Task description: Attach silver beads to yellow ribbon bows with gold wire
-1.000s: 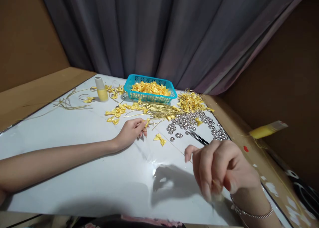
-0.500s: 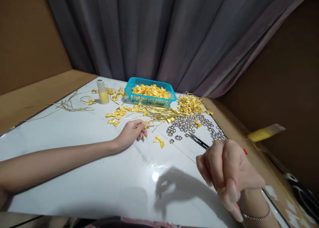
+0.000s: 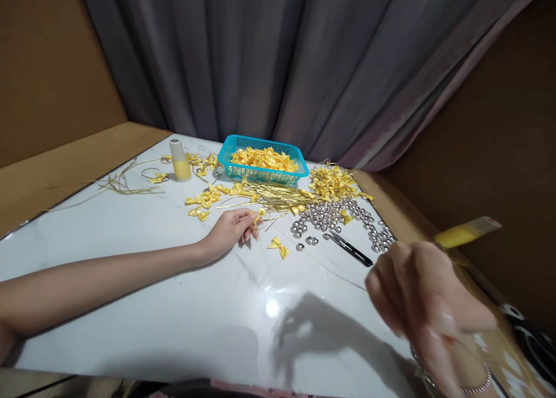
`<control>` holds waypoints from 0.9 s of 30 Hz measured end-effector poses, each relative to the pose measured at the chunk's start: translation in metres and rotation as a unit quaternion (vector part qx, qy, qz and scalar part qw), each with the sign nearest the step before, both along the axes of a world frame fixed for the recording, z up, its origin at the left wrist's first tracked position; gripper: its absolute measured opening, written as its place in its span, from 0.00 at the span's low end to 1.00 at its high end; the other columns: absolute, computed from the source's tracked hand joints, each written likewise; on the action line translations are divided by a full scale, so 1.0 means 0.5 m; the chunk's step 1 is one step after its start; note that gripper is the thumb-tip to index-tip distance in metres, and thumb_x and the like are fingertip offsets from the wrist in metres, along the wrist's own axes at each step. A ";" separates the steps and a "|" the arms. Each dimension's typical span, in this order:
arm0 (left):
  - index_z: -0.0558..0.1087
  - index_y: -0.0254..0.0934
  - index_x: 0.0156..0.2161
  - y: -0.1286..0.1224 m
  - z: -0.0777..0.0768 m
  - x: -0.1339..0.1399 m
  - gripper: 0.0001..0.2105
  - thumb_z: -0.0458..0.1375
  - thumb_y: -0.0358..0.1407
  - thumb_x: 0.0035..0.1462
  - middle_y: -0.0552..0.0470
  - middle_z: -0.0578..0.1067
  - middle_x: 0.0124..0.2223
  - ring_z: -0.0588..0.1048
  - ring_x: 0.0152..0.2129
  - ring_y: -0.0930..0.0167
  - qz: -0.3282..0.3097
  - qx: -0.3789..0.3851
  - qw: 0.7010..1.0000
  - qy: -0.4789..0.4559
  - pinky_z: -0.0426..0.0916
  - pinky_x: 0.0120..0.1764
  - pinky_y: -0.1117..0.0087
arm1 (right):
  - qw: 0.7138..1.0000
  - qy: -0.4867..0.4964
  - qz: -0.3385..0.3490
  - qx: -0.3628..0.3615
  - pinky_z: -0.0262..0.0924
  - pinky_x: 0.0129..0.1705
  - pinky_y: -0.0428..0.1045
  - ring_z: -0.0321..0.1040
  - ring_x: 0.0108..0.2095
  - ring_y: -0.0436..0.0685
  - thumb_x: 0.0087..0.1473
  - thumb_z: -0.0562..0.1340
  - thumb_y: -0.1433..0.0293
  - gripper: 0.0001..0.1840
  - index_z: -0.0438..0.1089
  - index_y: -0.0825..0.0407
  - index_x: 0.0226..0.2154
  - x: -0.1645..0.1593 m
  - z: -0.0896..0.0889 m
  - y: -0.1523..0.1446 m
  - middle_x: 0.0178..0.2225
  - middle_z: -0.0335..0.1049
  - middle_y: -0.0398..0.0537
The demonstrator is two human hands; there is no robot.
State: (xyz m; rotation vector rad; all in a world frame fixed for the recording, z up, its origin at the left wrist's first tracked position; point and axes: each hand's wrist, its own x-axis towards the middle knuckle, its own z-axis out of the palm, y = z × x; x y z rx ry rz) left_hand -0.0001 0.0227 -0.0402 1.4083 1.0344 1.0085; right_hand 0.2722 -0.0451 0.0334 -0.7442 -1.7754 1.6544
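My left hand (image 3: 232, 230) rests on the table with thumb and fingers pinched on a small yellow ribbon bow (image 3: 260, 212). A thin gold cord (image 3: 343, 277) runs from near that bow to my right hand (image 3: 428, 294). The right hand is raised close to the camera at the lower right, fingers closed in a pinch around the cord; blur hides their tips. Another ribbon bow (image 3: 278, 247) lies just right of the left hand. Black thread snips (image 3: 351, 249) lie between the hands, beside scattered silver beads (image 3: 324, 217).
A blue basket (image 3: 269, 172) full of yellow bows stands at the back. In front of it lies a bundle of gold cords (image 3: 280, 196). A pile of corded bows (image 3: 332, 182) is on its right. A bottle (image 3: 180, 161) stands left; a yellow tube (image 3: 467, 233) is far right.
My right hand has moved right and slightly toward me, drawing the cord's end with it. The snips' handles now show. The left hand stays in place on its bow.
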 end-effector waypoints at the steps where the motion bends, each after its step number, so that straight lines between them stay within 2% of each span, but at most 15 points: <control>1: 0.69 0.31 0.30 -0.003 0.003 0.000 0.15 0.52 0.43 0.57 0.53 0.70 0.22 0.62 0.17 0.77 -0.013 0.006 1.000 -0.004 0.57 0.19 0.77 | 0.998 0.054 0.009 -0.001 0.58 0.19 0.44 0.65 0.11 0.47 0.47 0.66 0.58 0.11 0.74 0.48 0.26 -0.013 0.010 -0.001 0.11 0.68 0.41; 2: 0.69 0.31 0.31 -0.007 0.006 0.000 0.15 0.52 0.43 0.57 0.53 0.70 0.23 0.63 0.17 0.77 -0.026 0.009 1.000 -0.007 0.57 0.19 0.77 | 0.996 0.086 0.003 -0.005 0.61 0.22 0.44 0.68 0.14 0.48 0.50 0.65 0.64 0.06 0.75 0.48 0.30 -0.029 0.017 -0.001 0.15 0.71 0.42; 3: 0.69 0.31 0.32 -0.011 0.009 0.001 0.15 0.53 0.44 0.58 0.53 0.70 0.23 0.63 0.18 0.76 -0.039 0.009 0.999 -0.010 0.58 0.20 0.77 | 0.996 0.091 -0.017 -0.018 0.62 0.23 0.45 0.70 0.16 0.49 0.51 0.65 0.67 0.04 0.76 0.49 0.31 -0.045 0.021 -0.001 0.17 0.72 0.43; 5: 0.69 0.32 0.32 -0.020 0.016 0.003 0.15 0.53 0.44 0.58 0.53 0.70 0.24 0.63 0.19 0.76 -0.061 0.006 0.998 -0.015 0.58 0.21 0.76 | 0.996 0.064 -0.031 -0.061 0.61 0.20 0.44 0.69 0.17 0.49 0.49 0.66 0.70 0.03 0.75 0.53 0.27 -0.077 0.020 0.001 0.20 0.73 0.45; 9: 0.69 0.33 0.31 -0.037 0.026 0.008 0.14 0.52 0.43 0.59 0.54 0.69 0.25 0.63 0.21 0.76 -0.085 0.000 0.996 -0.024 0.57 0.24 0.76 | 0.994 0.004 -0.084 -0.076 0.58 0.20 0.43 0.64 0.15 0.45 0.48 0.66 0.70 0.07 0.71 0.55 0.23 -0.124 -0.005 0.007 0.19 0.70 0.42; 12: 0.69 0.33 0.30 -0.046 0.031 0.010 0.14 0.53 0.42 0.59 0.54 0.69 0.27 0.63 0.21 0.77 -0.086 -0.017 0.996 -0.031 0.58 0.25 0.75 | 0.988 -0.010 -0.136 -0.068 0.60 0.24 0.45 0.66 0.18 0.47 0.50 0.65 0.68 0.07 0.69 0.54 0.26 -0.140 -0.023 0.012 0.21 0.71 0.42; 15: 0.69 0.33 0.29 -0.049 0.032 0.010 0.14 0.53 0.42 0.59 0.53 0.69 0.29 0.62 0.22 0.77 -0.076 -0.021 0.996 -0.029 0.58 0.25 0.75 | 0.975 -0.011 -0.221 -0.036 0.61 0.29 0.47 0.68 0.23 0.49 0.51 0.63 0.66 0.07 0.69 0.53 0.28 -0.143 -0.035 0.019 0.23 0.71 0.43; 17: 0.70 0.34 0.30 -0.049 0.031 0.011 0.13 0.53 0.42 0.59 0.53 0.70 0.30 0.63 0.22 0.76 -0.066 -0.013 0.997 -0.022 0.59 0.26 0.74 | 0.969 -0.030 -0.244 -0.022 0.60 0.31 0.47 0.67 0.24 0.49 0.51 0.63 0.66 0.07 0.69 0.53 0.27 -0.143 -0.040 0.023 0.22 0.70 0.42; 20: 0.71 0.34 0.32 -0.047 0.030 0.012 0.12 0.53 0.42 0.59 0.52 0.71 0.31 0.64 0.23 0.75 -0.045 -0.002 0.999 -0.019 0.60 0.27 0.74 | 0.979 -0.065 -0.185 -0.055 0.58 0.30 0.47 0.63 0.22 0.47 0.52 0.62 0.65 0.10 0.66 0.54 0.25 -0.148 -0.051 0.025 0.19 0.67 0.41; 23: 0.72 0.34 0.33 -0.047 0.030 0.013 0.13 0.53 0.42 0.59 0.51 0.74 0.32 0.67 0.25 0.74 -0.024 0.004 0.999 -0.021 0.61 0.29 0.73 | 0.986 -0.042 -0.071 -0.141 0.57 0.28 0.47 0.61 0.20 0.46 0.52 0.62 0.61 0.14 0.63 0.54 0.25 -0.166 -0.067 0.016 0.17 0.65 0.39; 27: 0.73 0.34 0.34 -0.048 0.032 0.016 0.13 0.53 0.43 0.59 0.48 0.77 0.35 0.70 0.33 0.70 0.000 0.008 1.000 -0.018 0.63 0.36 0.70 | 0.965 0.029 0.057 -0.256 0.56 0.26 0.46 0.62 0.18 0.46 0.50 0.63 0.60 0.17 0.61 0.55 0.25 -0.193 -0.092 -0.004 0.16 0.66 0.39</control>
